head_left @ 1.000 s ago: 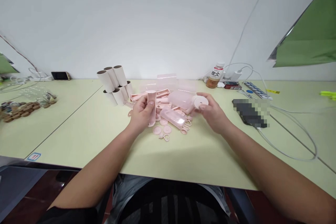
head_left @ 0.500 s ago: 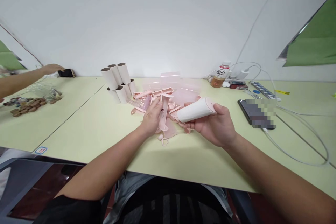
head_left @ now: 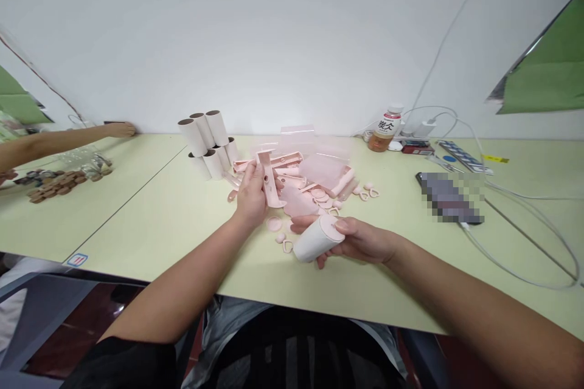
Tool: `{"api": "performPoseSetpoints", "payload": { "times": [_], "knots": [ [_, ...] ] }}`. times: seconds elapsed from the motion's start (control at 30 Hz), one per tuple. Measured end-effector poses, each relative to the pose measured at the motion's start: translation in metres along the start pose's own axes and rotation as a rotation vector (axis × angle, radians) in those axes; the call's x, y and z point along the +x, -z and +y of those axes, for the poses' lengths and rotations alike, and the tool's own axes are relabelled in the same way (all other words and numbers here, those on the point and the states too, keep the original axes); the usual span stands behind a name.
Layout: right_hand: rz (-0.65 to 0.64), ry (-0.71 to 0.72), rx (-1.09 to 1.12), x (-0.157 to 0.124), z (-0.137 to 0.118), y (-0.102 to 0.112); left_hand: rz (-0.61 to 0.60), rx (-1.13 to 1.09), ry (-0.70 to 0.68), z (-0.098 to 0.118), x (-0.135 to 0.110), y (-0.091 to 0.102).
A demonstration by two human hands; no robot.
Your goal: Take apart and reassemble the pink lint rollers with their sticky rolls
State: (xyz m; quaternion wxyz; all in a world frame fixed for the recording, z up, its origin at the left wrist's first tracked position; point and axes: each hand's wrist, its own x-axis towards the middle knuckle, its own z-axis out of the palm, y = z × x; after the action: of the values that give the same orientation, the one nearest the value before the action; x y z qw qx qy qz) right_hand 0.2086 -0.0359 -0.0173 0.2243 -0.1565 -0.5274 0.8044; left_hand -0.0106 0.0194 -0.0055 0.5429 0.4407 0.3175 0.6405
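Note:
My left hand (head_left: 252,194) is closed round a pink plastic handle piece (head_left: 268,179), held upright over the table. My right hand (head_left: 360,242) grips a white paper roll with a pink end cap (head_left: 317,239), lying tilted just above the table near its front edge. Behind both hands lies a heap of pink plastic parts (head_left: 310,176), with small pink caps and rings (head_left: 279,230) scattered in front of it. A stack of white cardboard rolls (head_left: 207,143) stands to the left of the heap.
A phone (head_left: 449,197) on a white cable (head_left: 524,237) lies at the right. A drink bottle (head_left: 384,129) and a power strip (head_left: 460,157) stand by the wall. At far left, another person's arm (head_left: 59,141) reaches along the wall, beside brown pieces (head_left: 50,183).
My right hand has brought the capped white roll down and toward me. My left hand has raised the pink handle upright. The other person's hand slid right along the wall.

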Motion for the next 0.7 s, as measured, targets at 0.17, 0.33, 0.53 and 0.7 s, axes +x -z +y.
{"api": "performPoseSetpoints", "payload": {
  "times": [0.17, 0.33, 0.53, 0.7],
  "knots": [
    [-0.1, -0.051, -0.018, 0.0, 0.006, -0.008, 0.028, -0.001, 0.015, 0.006, 0.0, -0.001],
    [-0.154, -0.162, 0.181, 0.015, 0.023, -0.013, -0.04, -0.023, 0.018, 0.002, -0.002, -0.002],
    [0.03, -0.057, 0.273, 0.022, 0.014, 0.001, -0.102, 0.055, 0.056, 0.0, -0.004, -0.001],
    [0.141, 0.026, 0.328, 0.021, 0.004, -0.001, -0.185, 0.02, 0.044, -0.001, -0.007, -0.001]
  ]
}}
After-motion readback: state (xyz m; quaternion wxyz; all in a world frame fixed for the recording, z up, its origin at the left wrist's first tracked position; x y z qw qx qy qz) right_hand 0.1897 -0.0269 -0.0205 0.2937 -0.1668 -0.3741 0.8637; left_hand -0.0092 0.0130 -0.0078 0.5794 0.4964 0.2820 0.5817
